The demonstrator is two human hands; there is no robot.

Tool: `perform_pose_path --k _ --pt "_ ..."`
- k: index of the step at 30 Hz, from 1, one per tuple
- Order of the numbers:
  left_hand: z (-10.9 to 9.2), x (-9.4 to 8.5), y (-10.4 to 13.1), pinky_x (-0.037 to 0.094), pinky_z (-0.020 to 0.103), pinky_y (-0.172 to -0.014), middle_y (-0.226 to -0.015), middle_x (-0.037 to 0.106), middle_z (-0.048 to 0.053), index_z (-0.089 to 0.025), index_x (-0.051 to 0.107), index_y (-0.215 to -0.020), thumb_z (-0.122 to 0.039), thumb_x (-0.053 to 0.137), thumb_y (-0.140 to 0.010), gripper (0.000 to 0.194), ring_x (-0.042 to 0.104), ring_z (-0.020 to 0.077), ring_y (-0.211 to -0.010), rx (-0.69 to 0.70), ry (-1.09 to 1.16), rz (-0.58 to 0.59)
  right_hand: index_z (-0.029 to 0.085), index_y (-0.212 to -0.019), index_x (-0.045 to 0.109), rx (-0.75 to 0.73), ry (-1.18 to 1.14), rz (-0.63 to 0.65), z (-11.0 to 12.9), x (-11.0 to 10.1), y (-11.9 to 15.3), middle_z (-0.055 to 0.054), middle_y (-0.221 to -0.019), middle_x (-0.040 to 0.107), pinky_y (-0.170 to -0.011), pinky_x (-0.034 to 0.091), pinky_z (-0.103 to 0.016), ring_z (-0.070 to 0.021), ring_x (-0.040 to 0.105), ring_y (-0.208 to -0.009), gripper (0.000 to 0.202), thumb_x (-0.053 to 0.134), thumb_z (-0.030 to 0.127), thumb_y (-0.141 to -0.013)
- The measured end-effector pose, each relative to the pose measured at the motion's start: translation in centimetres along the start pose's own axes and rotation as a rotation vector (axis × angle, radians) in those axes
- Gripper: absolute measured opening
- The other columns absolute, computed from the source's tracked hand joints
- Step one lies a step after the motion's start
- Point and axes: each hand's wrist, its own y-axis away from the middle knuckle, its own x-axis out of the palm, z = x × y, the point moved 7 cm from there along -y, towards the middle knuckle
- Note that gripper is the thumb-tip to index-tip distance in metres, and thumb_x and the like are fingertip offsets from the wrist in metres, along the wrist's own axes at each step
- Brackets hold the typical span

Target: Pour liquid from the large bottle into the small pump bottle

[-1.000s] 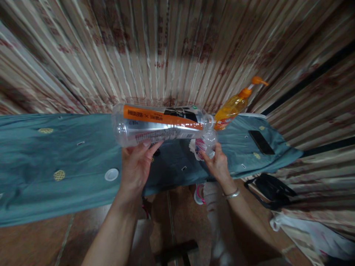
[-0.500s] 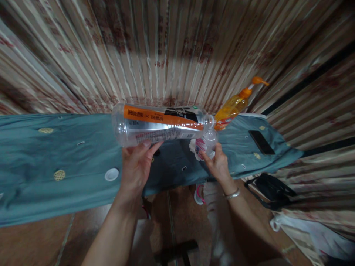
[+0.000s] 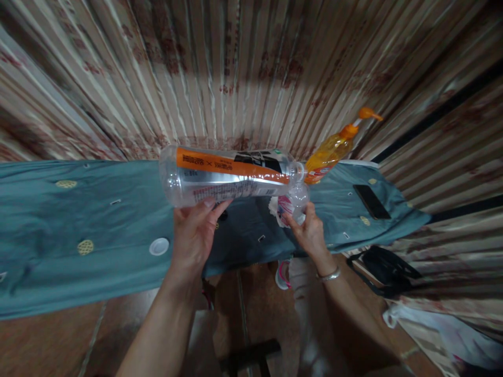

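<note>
1. Fingers of the left hand (image 3: 193, 230) spread under the big drink bottle (image 3: 231, 177), likely to hold it up sideways; some are hidden.
2. Right of them, the big drink bottle's mouth is close to the small clear bottle (image 3: 299, 199). I can't tell if they touch.
3. Right hand (image 3: 312, 233) pinches the small clear bottle below that mouth, likely to keep it steady.
4. Past the mouth stands the orange pump bottle (image 3: 329, 153).
5. Farther right of the big drink bottle, a phone (image 3: 370, 201) lies flat.
</note>
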Motion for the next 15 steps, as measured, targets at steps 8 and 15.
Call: perform_pose_path --k 8,15 --pt "-0.12 0.15 0.02 0.06 0.053 -0.102 -0.081 0.075 -0.004 -0.027 0.07 -0.086 -0.024 0.093 -0.065 0.031 0.074 0.0264 -0.104 0.004 -0.014 -0.003 0.008 -0.133 0.056 0.009 0.002 0.01 -0.2 0.06 -0.04 -0.012 -0.086 0.072 -0.069 0.055 -0.039 -0.0265 0.067 -0.07 0.094 0.043 0.089 -0.088" --pt "0.0 0.11 0.02 0.058 0.057 -0.106 -0.08 0.074 -0.003 -0.027 0.068 -0.08 -0.026 0.093 -0.067 0.028 0.074 0.028 -0.108 -0.003 -0.01 0.008 0.011 -0.128 0.058 -0.008 -0.02 0.007 0.01 0.01 -0.04 -0.01 -0.086 0.07 -0.066 0.053 -0.038 -0.0244 0.063 -0.068 0.079 0.049 0.08 -0.091"
